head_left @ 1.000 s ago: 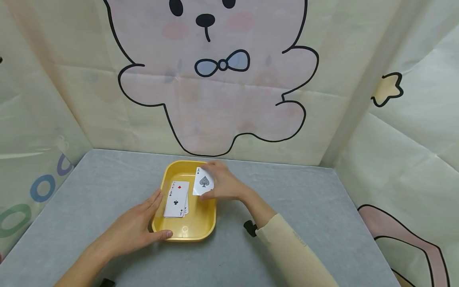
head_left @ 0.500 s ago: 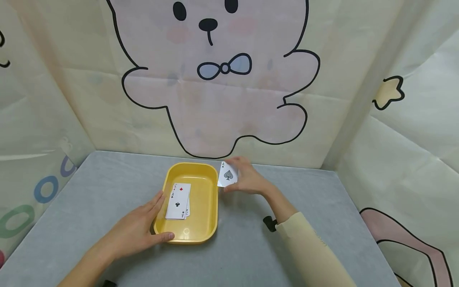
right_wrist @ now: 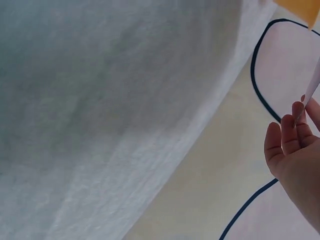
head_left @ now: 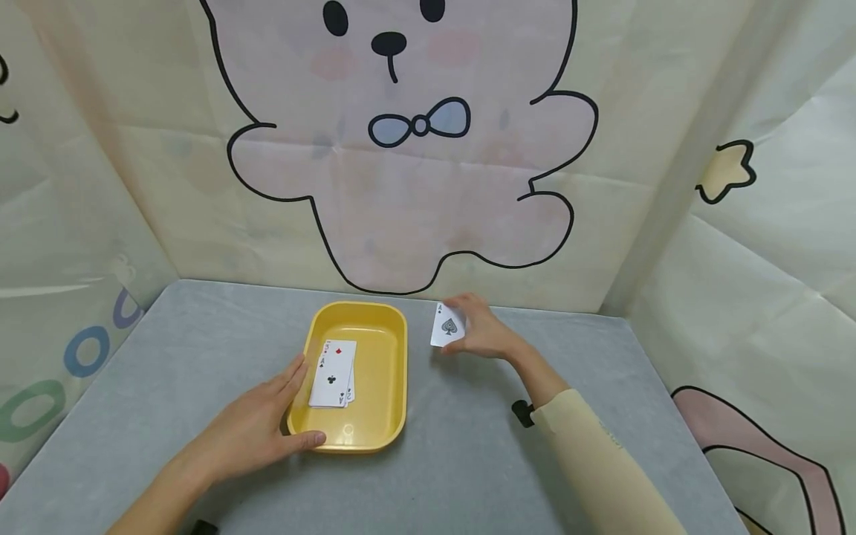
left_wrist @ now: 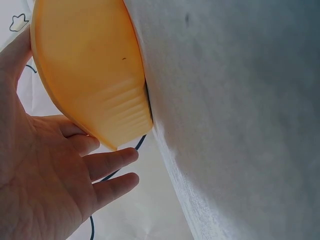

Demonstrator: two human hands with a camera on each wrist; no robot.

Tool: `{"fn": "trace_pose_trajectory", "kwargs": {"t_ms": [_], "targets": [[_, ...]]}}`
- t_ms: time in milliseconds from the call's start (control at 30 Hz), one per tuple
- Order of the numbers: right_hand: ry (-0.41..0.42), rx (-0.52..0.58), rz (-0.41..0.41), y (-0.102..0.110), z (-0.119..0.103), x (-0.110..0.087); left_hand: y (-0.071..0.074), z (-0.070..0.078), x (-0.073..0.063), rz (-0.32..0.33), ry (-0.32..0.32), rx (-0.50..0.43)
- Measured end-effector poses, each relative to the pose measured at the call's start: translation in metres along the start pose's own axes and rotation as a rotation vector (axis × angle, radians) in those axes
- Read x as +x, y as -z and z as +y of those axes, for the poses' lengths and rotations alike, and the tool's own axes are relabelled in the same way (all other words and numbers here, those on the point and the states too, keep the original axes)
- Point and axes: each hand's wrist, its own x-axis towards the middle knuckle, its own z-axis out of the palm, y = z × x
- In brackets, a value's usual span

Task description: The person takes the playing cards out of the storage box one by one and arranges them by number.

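Observation:
In the head view, my left hand point(head_left: 250, 422) holds the yellow plastic tray point(head_left: 380, 397) at its left side. The thumb lies over the front rim and the fingers lie along the left rim. The left wrist view shows the tray's outer wall point(left_wrist: 95, 65), with the lower fingers spread beneath the rim. Face up inside the tray, an ace of clubs point(head_left: 326, 390) overlaps another playing card point(head_left: 345, 347) with a red diamond. Right of the tray, my right hand point(head_left: 487, 332) pinches an ace of spades point(head_left: 441, 329) by its edges, its face toward the head camera.
A grey cloth point(head_left: 455, 475) covers the table. Behind it hangs a cream curtain point(head_left: 508, 215) printed with a cartoon bear. More printed fabric point(head_left: 769, 297) stands on the right and left sides.
My right hand has carried the ace of spades from over the tray out to the right, past its rim. The left hand stays at the tray, and the cards inside lie as before.

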Motion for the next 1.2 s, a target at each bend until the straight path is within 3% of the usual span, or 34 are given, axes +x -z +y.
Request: {"fn": "trace_pose_trajectory", "kwargs": {"t_ms": [233, 500, 667, 1200], "targets": [[-0.009, -0.012, -0.001, -0.004, 0.018, 0.005, 0.002, 0.000, 0.001, 0.002, -0.004, 0.001], [-0.002, -0.030, -0.032, -0.022, 0.038, 0.013, 0.003, -0.001, 0.002, 0.000, -0.008, 0.006], [-0.024, -0.044, -0.071, -0.029, 0.039, 0.017, 0.002, -0.001, 0.001, -0.003, -0.003, 0.005], [-0.057, -0.046, -0.086, -0.034, 0.041, 0.027, -0.001, -0.002, -0.001, 0.023, -0.024, 0.006]]}}
